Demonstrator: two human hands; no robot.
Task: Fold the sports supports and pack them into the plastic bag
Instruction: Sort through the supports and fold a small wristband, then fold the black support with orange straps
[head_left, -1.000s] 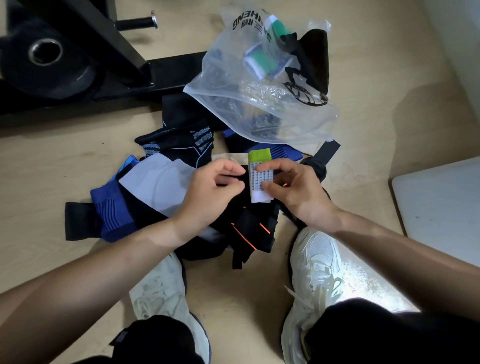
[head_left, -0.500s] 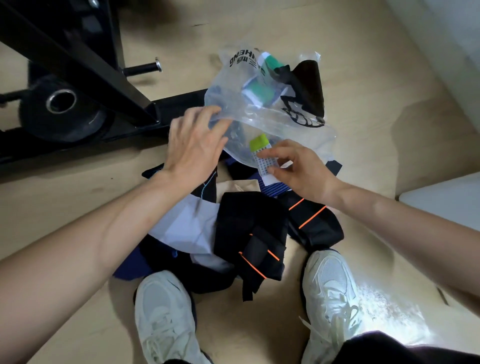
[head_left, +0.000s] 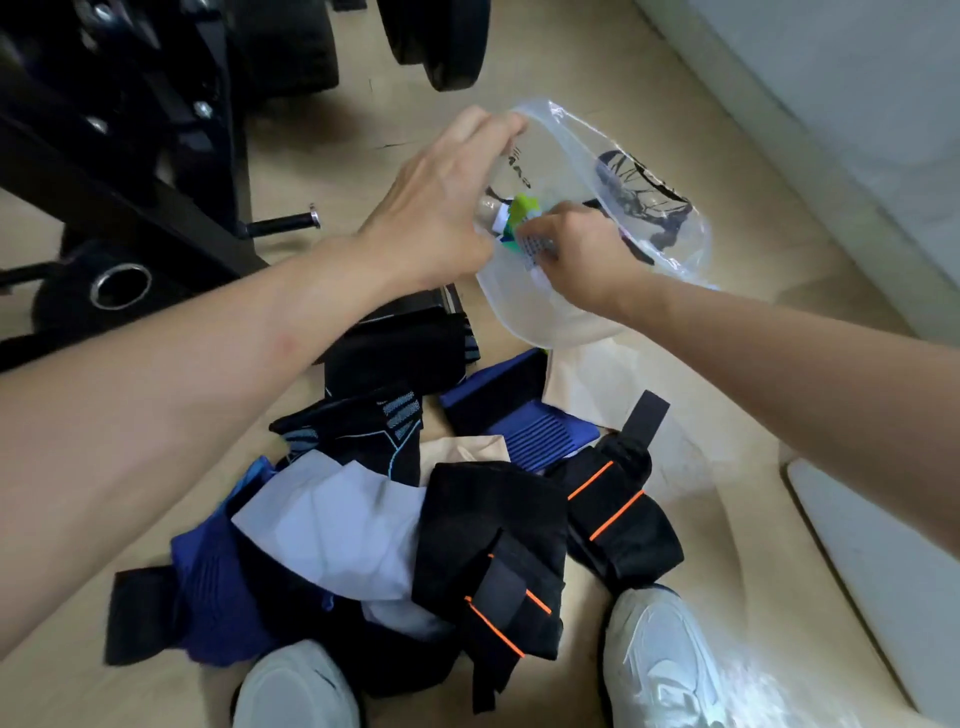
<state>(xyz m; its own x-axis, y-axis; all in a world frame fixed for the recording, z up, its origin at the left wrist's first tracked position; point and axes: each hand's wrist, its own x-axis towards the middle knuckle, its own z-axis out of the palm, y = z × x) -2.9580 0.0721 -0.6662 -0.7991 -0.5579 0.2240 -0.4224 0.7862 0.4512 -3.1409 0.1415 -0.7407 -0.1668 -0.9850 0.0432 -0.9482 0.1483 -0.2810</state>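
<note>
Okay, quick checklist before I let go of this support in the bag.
1. Bag mouth open: ok, left hand grips the rim.
2. Support past the mouth: ok, right hand pinches it inside.
3. Support folded: cannot tell, the fingers cover much of it.
4. Room deeper in the bag: cannot tell.
5. Everything packed: not ok, a pile lies on the floor.

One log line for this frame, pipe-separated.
left hand grips plastic bag rim | right hand holds lime-tipped support in bag mouth | other supports piled on floor
</note>
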